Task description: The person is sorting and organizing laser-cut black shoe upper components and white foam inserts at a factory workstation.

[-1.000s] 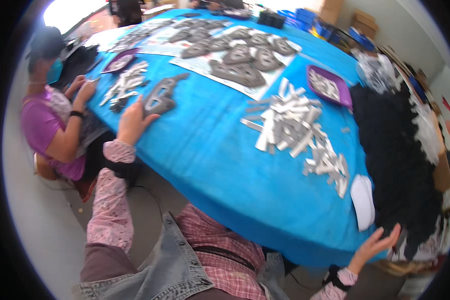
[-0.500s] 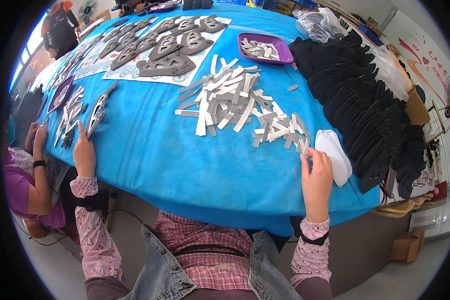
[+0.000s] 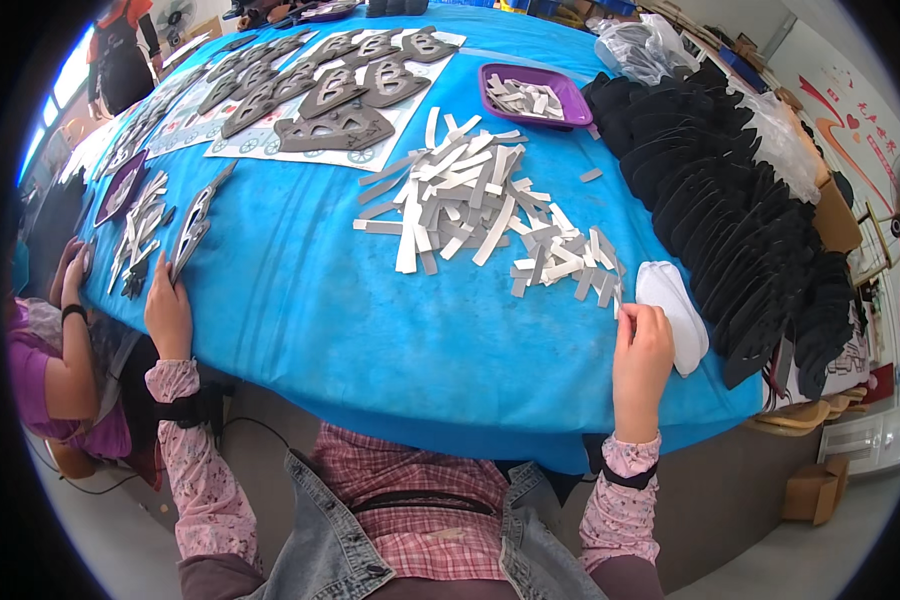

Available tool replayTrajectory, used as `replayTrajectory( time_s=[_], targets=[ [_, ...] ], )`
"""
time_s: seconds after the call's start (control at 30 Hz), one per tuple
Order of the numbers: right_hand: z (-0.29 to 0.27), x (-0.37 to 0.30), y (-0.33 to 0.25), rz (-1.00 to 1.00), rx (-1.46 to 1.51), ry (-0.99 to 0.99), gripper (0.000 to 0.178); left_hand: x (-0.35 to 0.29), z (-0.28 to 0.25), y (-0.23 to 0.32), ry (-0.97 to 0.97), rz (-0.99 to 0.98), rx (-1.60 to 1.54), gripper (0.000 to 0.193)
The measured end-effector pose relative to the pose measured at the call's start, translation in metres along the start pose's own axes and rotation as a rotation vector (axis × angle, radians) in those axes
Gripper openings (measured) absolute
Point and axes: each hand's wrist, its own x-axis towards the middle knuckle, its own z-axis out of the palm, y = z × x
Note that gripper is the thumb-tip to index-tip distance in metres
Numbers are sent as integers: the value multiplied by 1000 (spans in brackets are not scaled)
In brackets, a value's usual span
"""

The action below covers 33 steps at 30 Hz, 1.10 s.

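Note:
On the blue-covered table, my left hand (image 3: 168, 318) holds the near end of a narrow grey piece with cut-outs (image 3: 196, 228) between thumb and fingers. Beside it lie several thin white and grey strips (image 3: 142, 222). Over on the right, my right hand (image 3: 642, 358) pinches a small white strip (image 3: 618, 308) at the near edge of a loose pile of white and grey strips (image 3: 465, 190). A stack of white oval pads (image 3: 672, 318) lies just right of that hand.
Dark grey cut-out pieces (image 3: 335, 130) lie in rows on printed sheets. A purple tray (image 3: 576, 103) holds more strips. Black curved pieces (image 3: 715, 220) are heaped at the right, under clear plastic bags (image 3: 640, 50). At left, another person's hands (image 3: 72, 270) work at the table.
My right hand has shifted slightly right and toward me, and its fingers have closed on a strip. My left index finger has drawn back from the strips beside the cut-out piece.

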Motion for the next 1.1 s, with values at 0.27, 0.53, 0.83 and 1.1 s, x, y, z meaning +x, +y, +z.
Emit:
replayTrajectory(
  time_s=[0.27, 0.53, 0.83, 1.1],
  targets=[
    [-13, -5, 2, 65, 178, -26, 9, -2, 6, -12, 39, -187, -92, 39],
    [-29, -10, -3, 160, 185, 16, 13, -40, -23, 81, 233, -197, -1227, 39],
    [-13, -9, -8, 59, 57, -9, 8, -90, -36, 194, -61, -18, -1263, 33],
    [-11, -11, -1, -25, 145, -58, 5, -95, -39, 194, -123, -62, -1128, 30]
  ],
)
